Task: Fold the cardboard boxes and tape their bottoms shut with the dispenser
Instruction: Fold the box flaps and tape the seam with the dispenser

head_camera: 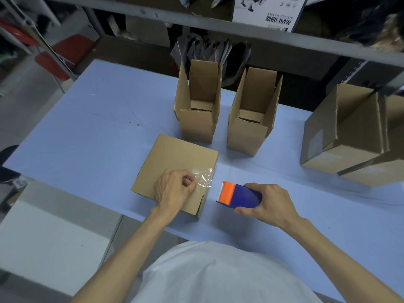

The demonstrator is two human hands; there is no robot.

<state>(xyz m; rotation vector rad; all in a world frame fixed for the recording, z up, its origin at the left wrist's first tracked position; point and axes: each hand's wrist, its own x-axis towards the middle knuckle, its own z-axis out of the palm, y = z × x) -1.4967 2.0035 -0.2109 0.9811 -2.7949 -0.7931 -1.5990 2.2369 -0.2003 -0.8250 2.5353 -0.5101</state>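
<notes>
Head view: a brown cardboard box (175,156) lies closed face up on the pale blue table (98,119), just ahead of the person. Their left hand (172,189) rests on its near right corner, curled fingers pinching a crinkled strip of clear tape (204,174) that runs toward the box's right edge. Just beside that edge, the right hand (269,202) grips the blue and orange tape dispenser (238,194), orange mouth facing the box. Whether the strip is cut free, I can't tell.
</notes>
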